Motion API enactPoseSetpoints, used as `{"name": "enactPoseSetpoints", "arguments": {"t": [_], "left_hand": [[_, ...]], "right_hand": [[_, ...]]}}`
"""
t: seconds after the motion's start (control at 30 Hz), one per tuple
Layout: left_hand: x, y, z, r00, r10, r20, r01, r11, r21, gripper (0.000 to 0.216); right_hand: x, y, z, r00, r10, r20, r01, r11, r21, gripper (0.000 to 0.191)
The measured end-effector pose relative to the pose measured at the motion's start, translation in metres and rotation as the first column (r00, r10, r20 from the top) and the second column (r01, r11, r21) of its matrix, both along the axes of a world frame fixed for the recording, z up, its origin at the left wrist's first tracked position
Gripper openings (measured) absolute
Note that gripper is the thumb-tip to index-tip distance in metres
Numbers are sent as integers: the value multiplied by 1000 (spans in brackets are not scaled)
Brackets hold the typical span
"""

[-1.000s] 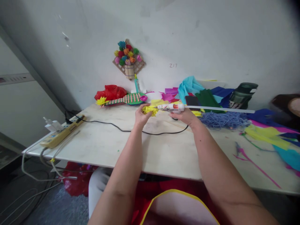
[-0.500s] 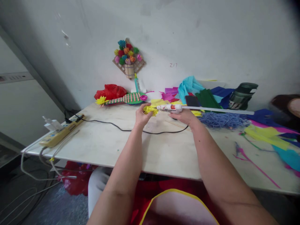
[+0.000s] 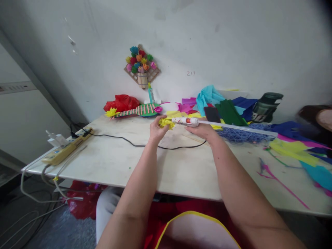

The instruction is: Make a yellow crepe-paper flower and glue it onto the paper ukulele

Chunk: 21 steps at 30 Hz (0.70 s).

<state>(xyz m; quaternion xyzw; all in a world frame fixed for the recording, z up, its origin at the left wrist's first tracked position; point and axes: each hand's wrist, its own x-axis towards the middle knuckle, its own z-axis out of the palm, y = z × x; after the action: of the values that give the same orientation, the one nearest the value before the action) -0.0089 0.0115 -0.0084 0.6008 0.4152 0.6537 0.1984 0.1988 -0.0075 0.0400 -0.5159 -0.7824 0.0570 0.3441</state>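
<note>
My left hand (image 3: 156, 129) is closed around a small yellow paper flower (image 3: 166, 122), held just above the white table (image 3: 109, 162). My right hand (image 3: 202, 130) grips a glue gun (image 3: 187, 120) with a long clear glue stick (image 3: 238, 127) trailing to the right. The gun's nozzle points left and meets the yellow flower. A black cord (image 3: 135, 144) runs from under my right hand across the table to the left.
A yellow power strip (image 3: 64, 150) lies at the table's left edge. Crepe paper in several colours (image 3: 215, 103), blue yarn (image 3: 240, 136), a dark bottle (image 3: 266, 107), a red bag (image 3: 121, 102) and a woven craft piece (image 3: 140, 110) line the back. A paper-flower basket (image 3: 141, 67) hangs on the wall.
Both hands stay together with the flower and glue gun. The glue stick's far end has dipped slightly; the view has shifted a little.
</note>
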Motion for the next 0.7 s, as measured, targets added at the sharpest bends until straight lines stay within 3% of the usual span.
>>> {"name": "enactPoseSetpoints", "arguments": {"t": [0.7], "left_hand": [[2, -3, 1, 999, 31, 23, -31, 1000, -1, 36]], "right_hand": [[-2, -3, 0, 998, -44, 47, 43, 999, 17, 22]]}}
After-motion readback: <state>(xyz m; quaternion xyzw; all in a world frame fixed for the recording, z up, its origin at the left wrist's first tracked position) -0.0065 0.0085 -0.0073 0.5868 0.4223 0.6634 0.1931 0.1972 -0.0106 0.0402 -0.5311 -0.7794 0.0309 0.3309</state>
